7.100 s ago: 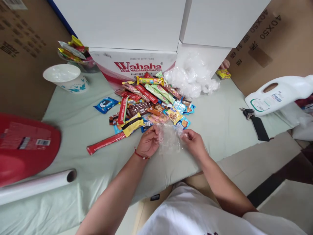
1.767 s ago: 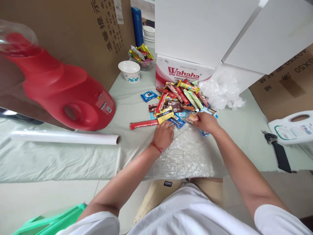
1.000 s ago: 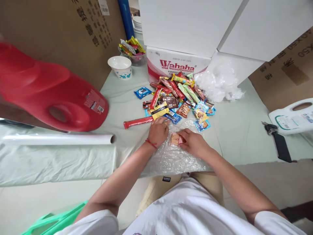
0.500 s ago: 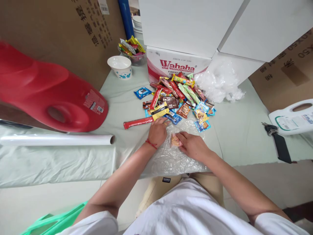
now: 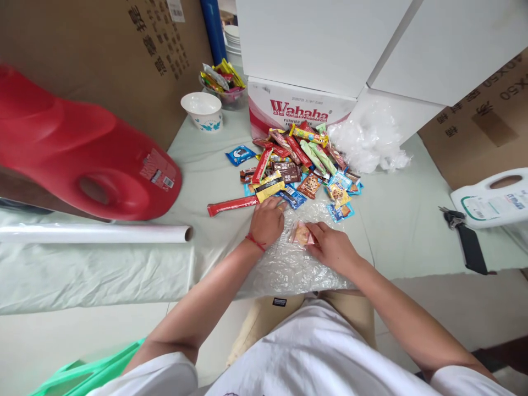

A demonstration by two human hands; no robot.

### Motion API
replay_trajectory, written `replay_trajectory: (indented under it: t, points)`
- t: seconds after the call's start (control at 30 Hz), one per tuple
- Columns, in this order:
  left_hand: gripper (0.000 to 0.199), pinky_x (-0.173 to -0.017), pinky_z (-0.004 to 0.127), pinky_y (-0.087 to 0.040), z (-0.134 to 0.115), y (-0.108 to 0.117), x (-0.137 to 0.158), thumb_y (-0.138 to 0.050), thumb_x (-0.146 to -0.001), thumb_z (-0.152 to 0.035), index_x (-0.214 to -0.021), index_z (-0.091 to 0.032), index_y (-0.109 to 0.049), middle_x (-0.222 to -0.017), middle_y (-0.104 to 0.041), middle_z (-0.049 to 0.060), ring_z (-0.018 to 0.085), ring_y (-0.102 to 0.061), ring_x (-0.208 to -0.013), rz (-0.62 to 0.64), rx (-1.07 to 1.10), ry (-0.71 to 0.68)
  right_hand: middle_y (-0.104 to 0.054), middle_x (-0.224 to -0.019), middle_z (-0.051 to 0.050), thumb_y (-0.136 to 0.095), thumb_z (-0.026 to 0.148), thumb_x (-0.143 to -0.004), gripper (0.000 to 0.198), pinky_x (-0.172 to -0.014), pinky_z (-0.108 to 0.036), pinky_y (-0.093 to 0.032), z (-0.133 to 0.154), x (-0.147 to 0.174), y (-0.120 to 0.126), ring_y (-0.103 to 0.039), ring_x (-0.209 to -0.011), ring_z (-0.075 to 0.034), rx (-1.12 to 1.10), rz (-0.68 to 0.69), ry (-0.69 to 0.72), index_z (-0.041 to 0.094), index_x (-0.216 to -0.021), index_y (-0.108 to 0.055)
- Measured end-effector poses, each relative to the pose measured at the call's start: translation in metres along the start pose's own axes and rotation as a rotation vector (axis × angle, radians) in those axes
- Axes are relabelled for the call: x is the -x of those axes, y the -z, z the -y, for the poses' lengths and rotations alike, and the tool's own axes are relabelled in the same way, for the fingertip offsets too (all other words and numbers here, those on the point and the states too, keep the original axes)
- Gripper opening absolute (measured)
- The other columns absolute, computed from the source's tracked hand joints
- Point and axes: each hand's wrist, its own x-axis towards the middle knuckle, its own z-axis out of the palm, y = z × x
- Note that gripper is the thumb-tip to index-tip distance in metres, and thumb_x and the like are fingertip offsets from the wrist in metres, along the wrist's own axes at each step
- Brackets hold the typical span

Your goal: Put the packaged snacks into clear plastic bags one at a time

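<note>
My right hand (image 5: 335,247) is closed on a small clear-wrapped snack packet (image 5: 302,234) with a pinkish print, pinched at its right side just over a sheet of clear plastic film (image 5: 301,269). To the left, my left hand (image 5: 267,223) lies on the film's upper left part with its fingers stretched forward. Its fingertips are by a yellow snack packet (image 5: 270,187) and the end of a long red stick packet (image 5: 231,205). Beyond both hands is a heap of wrapped snacks (image 5: 299,154). A brown cookie packet (image 5: 310,185) and a blue packet (image 5: 292,196) lie at its near edge.
A red jug (image 5: 136,181) and a film roll (image 5: 94,234) are on the left. A paper cup (image 5: 203,113), a snack bowl (image 5: 233,99), a Wahaba-printed box (image 5: 264,104) and crumpled plastic (image 5: 367,143) stand behind. Keys (image 5: 455,217) and a white jug (image 5: 487,203) are right.
My right hand has shifted slightly right and the small snack packet with it, showing more of its face. My left hand has barely moved.
</note>
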Motion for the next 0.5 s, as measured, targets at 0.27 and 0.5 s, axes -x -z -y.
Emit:
replay_trajectory:
  t: [0.27, 0.5]
  points:
    - [0.043, -0.113, 0.05, -0.045, 0.0, 0.001, 0.0, -0.048, -0.096, -0.017, -0.13, -0.018, -0.073, -0.144, -0.067, 0.011, 0.031, -0.055, -0.138, 0.003, -0.033, 0.004, -0.063, -0.136, -0.016, -0.057, 0.036, -0.099, 0.052, -0.072, -0.034, -0.05, 0.031, -0.01, 0.0, -0.071, -0.105, -0.031, 0.081, 0.046, -0.092, 0.019, -0.148, -0.05]
    - [0.044, -0.115, 0.05, -0.044, -0.002, 0.003, 0.0, -0.047, -0.098, -0.017, -0.135, -0.017, -0.07, -0.148, -0.064, 0.011, 0.031, -0.054, -0.141, 0.042, -0.056, 0.002, -0.065, -0.132, -0.013, -0.054, 0.033, -0.1, 0.053, -0.072, -0.033, -0.049, 0.003, -0.003, 0.006, -0.07, -0.105, -0.028, 0.105, 0.069, 0.035, 0.021, -0.151, -0.048]
